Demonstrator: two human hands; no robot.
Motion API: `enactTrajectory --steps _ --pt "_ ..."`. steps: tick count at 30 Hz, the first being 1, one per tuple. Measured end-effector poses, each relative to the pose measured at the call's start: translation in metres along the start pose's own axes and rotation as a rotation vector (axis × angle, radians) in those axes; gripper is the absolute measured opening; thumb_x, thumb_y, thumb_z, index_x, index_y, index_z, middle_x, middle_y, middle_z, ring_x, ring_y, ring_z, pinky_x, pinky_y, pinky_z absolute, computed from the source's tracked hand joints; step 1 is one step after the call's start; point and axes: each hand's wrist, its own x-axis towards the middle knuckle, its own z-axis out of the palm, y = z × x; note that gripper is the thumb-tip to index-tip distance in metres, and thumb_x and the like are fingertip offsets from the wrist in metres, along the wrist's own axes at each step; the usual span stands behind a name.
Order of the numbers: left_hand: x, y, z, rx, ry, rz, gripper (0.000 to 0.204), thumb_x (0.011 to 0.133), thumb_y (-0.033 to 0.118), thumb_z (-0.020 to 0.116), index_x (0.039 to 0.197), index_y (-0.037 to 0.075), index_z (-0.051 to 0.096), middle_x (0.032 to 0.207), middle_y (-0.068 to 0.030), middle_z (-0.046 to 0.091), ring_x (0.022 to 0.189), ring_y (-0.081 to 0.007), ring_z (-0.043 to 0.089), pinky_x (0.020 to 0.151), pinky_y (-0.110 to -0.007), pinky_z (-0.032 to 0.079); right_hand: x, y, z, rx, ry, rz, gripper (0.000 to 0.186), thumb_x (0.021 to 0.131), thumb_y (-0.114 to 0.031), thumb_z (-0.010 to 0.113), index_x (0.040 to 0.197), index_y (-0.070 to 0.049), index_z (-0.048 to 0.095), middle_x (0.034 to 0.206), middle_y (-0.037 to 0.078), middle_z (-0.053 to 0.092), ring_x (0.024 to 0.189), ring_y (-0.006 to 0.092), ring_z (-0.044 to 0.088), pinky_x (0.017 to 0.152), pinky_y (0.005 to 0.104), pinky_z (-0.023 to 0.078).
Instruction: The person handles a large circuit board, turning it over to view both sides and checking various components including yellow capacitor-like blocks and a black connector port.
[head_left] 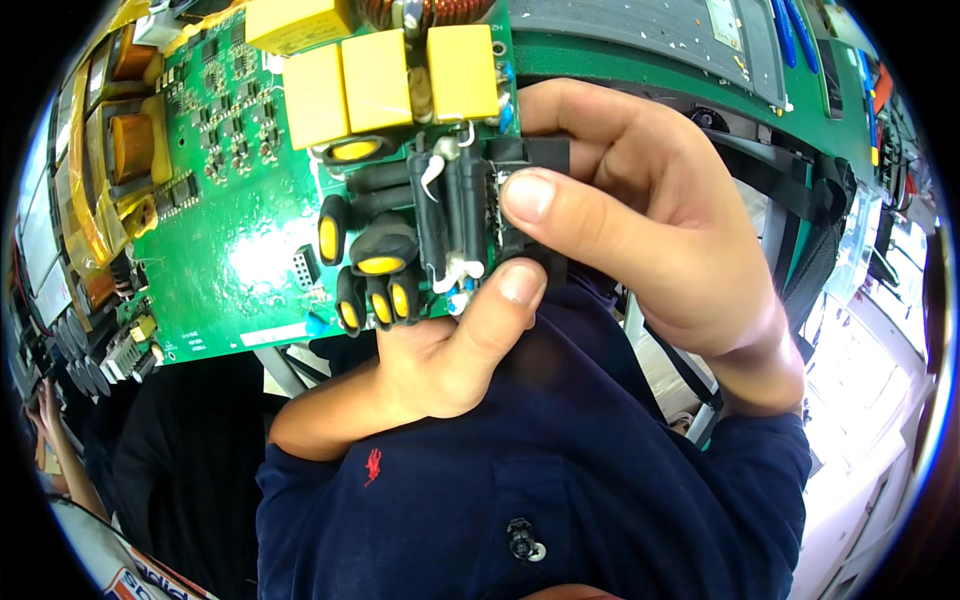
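Holding up a big green circuit board [240, 250] close in front of the chest, over a dark blue shirt [520, 480]. Left hand [440, 360] coming up from below, thumb pressing on the bottom edge of the board beside the black parts [450, 220]. Right hand [640, 230] reaching in from the right side, thumb lying flat on a black block at the board's edge, fingers curling around behind it. Both hands pinching the same corner of the board, thumbs nearly touching each other. Filling the top left of the view, the board tilting a little. Showing yellow box parts [375, 80] near the top, round black parts with yellow tops [380, 260] lower down, and a copper wire coil [425, 12] at the very top. Sitting behind on the right, a green work mat [700, 75] with blue-handled tools [790, 30] lying on it.
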Motion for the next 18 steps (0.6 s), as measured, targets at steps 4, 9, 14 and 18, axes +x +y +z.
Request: enactTrajectory --steps 4,9,14,18 --pt "-0.0018 0.0002 -0.0032 -0.062 -0.045 -0.018 0.024 0.090 0.022 0.057 0.103 0.002 0.054 0.078 -0.0041 0.056 0.065 -0.0114 0.051 0.060 -0.028 0.046 -0.0002 0.0018 0.0034 -0.007 0.016 -0.014 0.033 0.091 -0.008 0.056 0.119 0.008 0.051 0.099 0.010 0.064 0.089 0.0094 0.060 0.078 0.0213 0.048" --pt "-0.0037 -0.0006 -0.0053 -0.157 -0.060 0.004 0.026 0.091 0.011 0.059 0.115 0.002 0.056 0.101 -0.0046 0.062 0.089 -0.0119 0.057 0.078 -0.027 0.046 -0.0010 0.0030 0.0070 0.066 0.027 -0.005 0.032 0.091 -0.008 0.055 0.119 0.007 0.050 0.099 0.010 0.064 0.089 0.0093 0.060 0.077 0.0218 0.048" --pt "-0.0031 -0.0019 -0.0005 -0.144 0.001 0.012 0.024 0.090 0.014 0.059 0.110 0.001 0.055 0.092 -0.0053 0.059 0.079 -0.0121 0.054 0.070 -0.028 0.046 -0.0015 0.0050 0.0077 0.040 0.052 0.003 0.032 0.092 -0.008 0.055 0.119 0.007 0.050 0.099 0.010 0.064 0.089 0.0093 0.059 0.077 0.0218 0.048" --pt "-0.0006 -0.0025 0.0006 -0.066 0.005 0.030 0.022 0.090 0.023 0.057 0.098 0.003 0.052 0.069 -0.0042 0.052 0.054 -0.0113 0.047 0.050 -0.027 0.043 -0.0016 0.0083 0.0077 0.012 0.059 -0.017 0.032 0.092 -0.009 0.055 0.119 0.007 0.050 0.099 0.009 0.064 0.089 0.0094 0.060 0.078 0.0221 0.048"
